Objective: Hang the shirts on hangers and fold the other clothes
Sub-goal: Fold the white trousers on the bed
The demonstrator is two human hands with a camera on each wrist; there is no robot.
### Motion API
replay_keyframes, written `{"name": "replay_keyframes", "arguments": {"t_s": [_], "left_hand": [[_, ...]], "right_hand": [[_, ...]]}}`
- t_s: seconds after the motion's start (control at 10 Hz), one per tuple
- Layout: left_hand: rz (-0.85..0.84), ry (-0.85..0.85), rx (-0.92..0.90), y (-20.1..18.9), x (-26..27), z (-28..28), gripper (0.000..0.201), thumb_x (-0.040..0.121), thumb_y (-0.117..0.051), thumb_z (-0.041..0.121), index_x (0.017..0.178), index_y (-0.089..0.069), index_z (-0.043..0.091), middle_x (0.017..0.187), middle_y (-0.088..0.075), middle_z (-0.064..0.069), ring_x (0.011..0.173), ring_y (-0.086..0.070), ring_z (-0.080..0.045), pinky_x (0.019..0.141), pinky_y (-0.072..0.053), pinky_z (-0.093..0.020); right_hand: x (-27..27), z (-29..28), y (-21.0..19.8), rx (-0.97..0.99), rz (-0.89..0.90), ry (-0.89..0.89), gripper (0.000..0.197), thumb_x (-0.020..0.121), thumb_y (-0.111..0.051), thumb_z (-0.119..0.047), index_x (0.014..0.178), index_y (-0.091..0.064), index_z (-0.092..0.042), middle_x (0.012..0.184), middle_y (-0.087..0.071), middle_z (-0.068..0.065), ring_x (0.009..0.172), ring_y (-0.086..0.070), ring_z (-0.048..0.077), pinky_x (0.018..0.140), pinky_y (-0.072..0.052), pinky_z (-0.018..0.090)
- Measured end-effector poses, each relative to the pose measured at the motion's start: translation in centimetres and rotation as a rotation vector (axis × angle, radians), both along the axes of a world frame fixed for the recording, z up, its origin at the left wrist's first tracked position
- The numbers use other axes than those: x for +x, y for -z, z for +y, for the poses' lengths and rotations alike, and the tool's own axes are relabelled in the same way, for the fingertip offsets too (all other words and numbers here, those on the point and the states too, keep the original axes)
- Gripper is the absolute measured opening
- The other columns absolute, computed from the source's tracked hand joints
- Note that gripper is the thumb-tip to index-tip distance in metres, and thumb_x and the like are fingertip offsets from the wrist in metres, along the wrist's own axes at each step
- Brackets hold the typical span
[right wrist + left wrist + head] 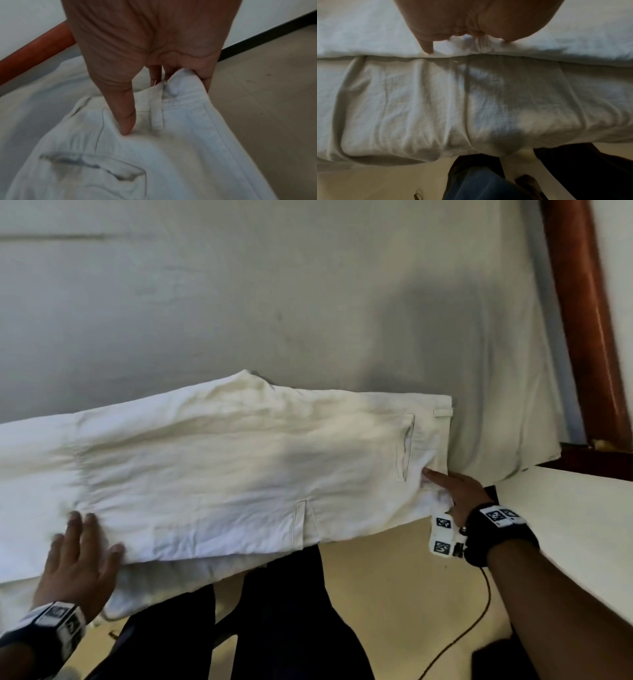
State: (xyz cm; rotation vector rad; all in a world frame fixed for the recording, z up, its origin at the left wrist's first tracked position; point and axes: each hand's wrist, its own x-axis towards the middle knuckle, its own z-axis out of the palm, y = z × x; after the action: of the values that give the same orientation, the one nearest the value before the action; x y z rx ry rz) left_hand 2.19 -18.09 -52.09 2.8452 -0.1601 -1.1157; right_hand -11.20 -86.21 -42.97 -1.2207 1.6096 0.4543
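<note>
Bed (239, 302): covered by a pale grey-white sheet, lightly creased, its corner draped down at the right.
Frame (582, 320): reddish-brown wood, running along the bed's far right edge.
On the bed: white trousers (239, 460), laid flat across the near edge, waistband toward the right, back pocket facing up.
Overhang: the trousers' near edge hangs over the bedside.
Floor (394, 594): beige tiles beside the bed, a thin dark cable (472, 625) lying on them.

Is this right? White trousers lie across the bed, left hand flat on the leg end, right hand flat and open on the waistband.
Not quite. The right hand is not flat: it pinches the waistband of the white trousers, thumb on top, fingers curled under, as the right wrist view shows. The rest holds: the trousers lie across the bed and the left hand rests flat on the leg end.
</note>
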Motion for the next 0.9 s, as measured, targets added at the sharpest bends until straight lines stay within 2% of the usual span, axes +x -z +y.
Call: {"name": "replay_keyframes", "arguments": {"t_s": [0.1, 0.2, 0.3, 0.4, 0.5, 0.6, 0.7, 0.8, 0.9], "left_hand": [[-0.079, -0.082, -0.043, -1.1, 0.6, -1.3, 0.075, 0.097, -0.022, 0.067, 0.164, -0.011, 0.034, 0.174, 0.002, 0.006, 0.156, -0.015, -0.036, 0.126, -0.014, -0.049], [-0.129, -0.077, -0.186, -3.3, 1.6, 0.1, 0.067, 0.098, -0.028, 0.055, 0.157, -0.040, 0.025, 0.166, -0.031, -0.006, 0.145, -0.039, -0.037, 0.117, -0.030, -0.052], [-0.208, -0.160, -0.402, -3.8, 3.3, 2.3, 0.039, 0.099, -0.041, 0.043, 0.136, -0.054, 0.041, 0.142, -0.054, -0.010, 0.123, -0.059, -0.035, 0.104, -0.047, -0.053], [-0.181, -0.315, -0.477, -4.2, 4.6, 5.5, 0.032, 0.106, -0.051, 0.027, 0.128, -0.051, 0.051, 0.130, -0.061, 0.003, 0.109, -0.064, -0.021, 0.094, -0.054, -0.044], [-0.116, -0.574, -0.428, -6.2, 6.4, 8.4, 0.033, 0.106, -0.050, 0.017, 0.128, -0.055, 0.042, 0.117, -0.071, 0.009, 0.105, -0.068, -0.018, 0.089, -0.054, -0.036], [-0.143, -0.693, -0.474, -7.6, 8.0, 11.9, 0.030, 0.106, -0.049, 0.017, 0.130, -0.058, 0.033, 0.113, -0.073, 0.008, 0.101, -0.069, -0.018, 0.091, -0.055, -0.039], [-0.214, -0.757, -0.406, -7.9, 9.4, 18.6, 0.032, 0.105, -0.054, 0.016, 0.134, -0.059, 0.026, 0.121, -0.072, -0.002, 0.110, -0.067, -0.026, 0.101, -0.051, -0.044], [-0.243, -0.606, -0.142, -6.8, 10.4, 24.3, 0.045, 0.100, -0.061, 0.020, 0.145, -0.056, 0.012, 0.138, -0.064, -0.016, 0.126, -0.060, -0.036, 0.111, -0.042, -0.045], [-0.149, -0.491, -0.067, -5.5, 10.6, 27.3, 0.057, 0.101, -0.059, 0.022, 0.155, -0.043, 0.014, 0.149, -0.054, -0.015, 0.134, -0.052, -0.039, 0.114, -0.034, -0.045]], "right_hand": [[-0.4, -0.6, -0.7, 0.055, 0.083, -0.049, 0.110, 0.021, -0.101, -0.063, 0.114, -0.072, -0.012, 0.091, -0.079, 0.007, 0.086, -0.073, 0.028, 0.072, -0.061, 0.036], [0.6, 0.7, -2.8, 0.001, 0.028, -0.059, 0.100, 0.035, -0.100, -0.059, 0.116, -0.068, -0.011, 0.067, -0.076, -0.003, 0.058, -0.074, 0.017, 0.048, -0.060, 0.032], [4.4, 6.1, -7.5, -0.142, -0.126, -0.068, 0.051, 0.077, -0.086, -0.030, 0.121, -0.066, -0.013, 0.076, -0.078, -0.006, 0.054, -0.072, 0.008, 0.044, -0.057, 0.027], [7.6, 13.7, -10.6, -0.263, -0.282, -0.217, 0.022, 0.094, -0.073, -0.015, 0.115, -0.067, -0.019, 0.101, -0.078, 0.003, 0.064, -0.073, 0.002, 0.051, -0.058, 0.022], [10.7, 23.3, -13.0, -0.234, -0.460, -0.315, 0.027, 0.091, -0.080, -0.024, 0.114, -0.071, -0.016, 0.113, -0.075, 0.016, 0.080, -0.075, 0.022, 0.055, -0.061, 0.030], [14.2, 33.5, -13.7, -0.260, -0.628, -0.411, 0.024, 0.091, -0.076, -0.002, 0.106, -0.073, -0.020, 0.096, -0.078, -0.016, 0.084, -0.070, 0.003, 0.070, -0.059, 0.020], [18.6, 44.9, -12.5, -0.285, -0.718, -0.563, 0.022, 0.084, -0.084, -0.009, 0.092, -0.068, -0.021, 0.083, -0.073, -0.019, 0.072, -0.062, 0.000, 0.067, -0.050, 0.020], [21.8, 54.5, -10.5, -0.308, -0.743, -0.680, 0.021, 0.083, -0.083, -0.025, 0.091, -0.065, -0.016, 0.078, -0.071, -0.015, 0.069, -0.061, -0.006, 0.061, -0.044, 0.017], [23.6, 61.2, -8.6, -0.268, -0.700, -0.779, 0.020, 0.085, -0.080, -0.025, 0.090, -0.062, -0.018, 0.071, -0.067, -0.020, 0.067, -0.059, -0.015, 0.062, -0.041, 0.023]]}}
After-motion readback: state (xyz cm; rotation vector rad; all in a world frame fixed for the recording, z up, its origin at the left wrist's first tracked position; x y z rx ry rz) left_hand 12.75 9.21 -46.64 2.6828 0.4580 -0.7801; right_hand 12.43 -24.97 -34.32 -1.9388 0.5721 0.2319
